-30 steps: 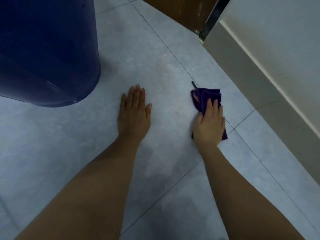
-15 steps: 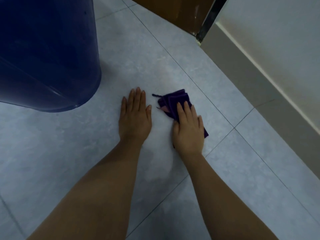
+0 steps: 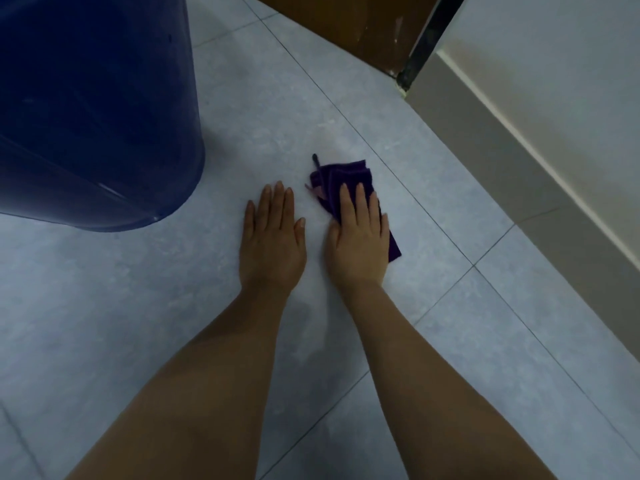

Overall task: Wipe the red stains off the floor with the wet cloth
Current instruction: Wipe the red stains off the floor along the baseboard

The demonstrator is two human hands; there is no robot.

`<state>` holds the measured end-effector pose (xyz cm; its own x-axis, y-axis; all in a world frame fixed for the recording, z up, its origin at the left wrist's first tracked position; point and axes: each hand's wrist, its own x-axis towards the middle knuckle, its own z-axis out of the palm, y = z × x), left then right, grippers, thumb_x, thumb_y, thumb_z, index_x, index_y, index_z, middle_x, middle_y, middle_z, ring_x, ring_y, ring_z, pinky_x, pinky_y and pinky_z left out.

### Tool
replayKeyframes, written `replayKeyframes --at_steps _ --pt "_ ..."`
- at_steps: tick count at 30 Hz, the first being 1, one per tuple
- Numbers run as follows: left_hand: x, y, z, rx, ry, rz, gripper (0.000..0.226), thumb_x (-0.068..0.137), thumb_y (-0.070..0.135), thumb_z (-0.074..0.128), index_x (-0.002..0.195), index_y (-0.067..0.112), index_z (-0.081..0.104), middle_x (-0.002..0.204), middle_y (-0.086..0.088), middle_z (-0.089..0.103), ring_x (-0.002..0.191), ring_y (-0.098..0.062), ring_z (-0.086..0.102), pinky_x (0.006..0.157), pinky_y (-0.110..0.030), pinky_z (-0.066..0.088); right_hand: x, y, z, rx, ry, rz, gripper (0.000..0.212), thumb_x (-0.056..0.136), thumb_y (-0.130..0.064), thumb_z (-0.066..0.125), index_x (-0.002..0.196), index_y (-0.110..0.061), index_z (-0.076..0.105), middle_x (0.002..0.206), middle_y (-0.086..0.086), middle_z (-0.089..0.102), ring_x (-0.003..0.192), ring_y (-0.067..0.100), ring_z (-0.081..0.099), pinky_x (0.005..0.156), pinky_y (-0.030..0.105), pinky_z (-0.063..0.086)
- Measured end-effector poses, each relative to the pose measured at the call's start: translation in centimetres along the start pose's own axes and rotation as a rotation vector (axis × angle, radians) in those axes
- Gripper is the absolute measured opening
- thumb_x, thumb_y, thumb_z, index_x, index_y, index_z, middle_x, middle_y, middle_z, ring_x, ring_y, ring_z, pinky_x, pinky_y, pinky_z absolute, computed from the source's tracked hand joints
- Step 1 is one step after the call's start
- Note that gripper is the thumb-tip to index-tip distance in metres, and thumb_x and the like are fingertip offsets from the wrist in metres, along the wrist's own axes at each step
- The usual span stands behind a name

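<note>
- A big dark blue barrel (image 3: 93, 109) stands on the floor (image 3: 519, 358) at the left; only its lower wall is seen, so I cannot tell what is inside it.
- The barrel wall is smooth and round, with a thin shiny line near its bottom edge.
- The floor is made of large pale grey-blue tiles with thin dark joints; the surface looks matte and a little cloudy.
- The cloth (image 3: 341, 178) is dark purple, soft and crumpled in folds, with a small loop or string sticking out at its far corner. It lies on the floor just right of the left hand.
- The right hand (image 3: 360, 237) lies flat and open on top of the cloth, fingers stretched together, pressing it to the tile; it does not close around it.
- The left hand (image 3: 272, 244) is also flat and open on the bare tile, palm down, holding nothing. The two hands are just beside each other, not touching.
- I cannot make out red stains on the tiles in this dim light.
- At the right a pale wall (image 3: 554, 81) with a grey skirting board (image 3: 502, 161) runs diagonally; a brown door (image 3: 353, 22) stands at the far end.
- Between the barrel and the wall there is open floor beyond the hands.
</note>
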<state>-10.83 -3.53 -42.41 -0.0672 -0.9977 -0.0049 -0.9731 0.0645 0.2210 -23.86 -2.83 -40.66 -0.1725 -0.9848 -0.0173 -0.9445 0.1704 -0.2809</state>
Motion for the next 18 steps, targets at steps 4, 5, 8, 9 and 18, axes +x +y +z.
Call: replayKeyframes --at_steps 4,5,8,9,18 --pt "0.0 -0.1 0.0 -0.005 0.015 -0.001 0.059 0.104 0.035 0.011 0.155 0.007 0.022 0.163 -0.011 0.021 0.151 -0.024 0.018 0.123 -0.045 0.015 -3.5 3.8 -1.2 -0.049 -0.031 -0.069 0.056 0.098 -0.029 0.034 0.154 -0.026 0.029 0.162 -0.001 0.025 0.151 0.019 0.017 0.123 0.043 0.015" --pt "0.1 -0.1 0.0 -0.003 0.016 0.001 0.059 0.104 0.035 0.012 0.155 0.007 0.022 0.162 -0.011 0.021 0.151 -0.025 0.018 0.123 -0.045 0.015 -3.8 5.1 -1.7 -0.054 -0.022 -0.028 0.057 0.097 -0.028 0.035 0.154 -0.025 0.03 0.161 0.0 0.026 0.151 0.02 0.018 0.123 0.044 0.016" --pt "0.1 -0.1 0.0 -0.001 0.008 0.003 0.059 0.104 0.035 0.012 0.155 0.007 0.022 0.162 -0.012 0.021 0.151 -0.025 0.018 0.123 -0.046 0.016 -1.5 7.9 -2.5 -0.062 0.022 0.173 0.057 0.098 -0.026 0.034 0.154 -0.021 0.027 0.162 0.005 0.024 0.151 0.024 0.017 0.122 0.047 0.017" --pt "0.1 -0.1 0.0 0.005 0.007 0.004 0.06 0.104 0.036 0.011 0.155 0.007 0.021 0.163 -0.012 0.02 0.151 -0.026 0.018 0.123 -0.047 0.017 0.2 8.4 -2.6 -0.064 0.028 0.243 0.058 0.099 -0.027 0.033 0.155 -0.02 0.024 0.163 0.006 0.021 0.151 0.025 0.015 0.122 0.048 0.016" --pt "0.2 0.0 -0.2 0.04 0.005 0.009 0.059 0.104 0.035 0.014 0.155 0.005 0.022 0.162 -0.013 0.022 0.151 -0.026 0.019 0.123 -0.047 0.016 7.6 -0.1 -0.6 -0.047 -0.073 -0.1 0.061 0.097 -0.027 0.037 0.156 -0.021 0.023 0.163 0.006 0.02 0.151 0.025 0.015 0.122 0.045 0.014"
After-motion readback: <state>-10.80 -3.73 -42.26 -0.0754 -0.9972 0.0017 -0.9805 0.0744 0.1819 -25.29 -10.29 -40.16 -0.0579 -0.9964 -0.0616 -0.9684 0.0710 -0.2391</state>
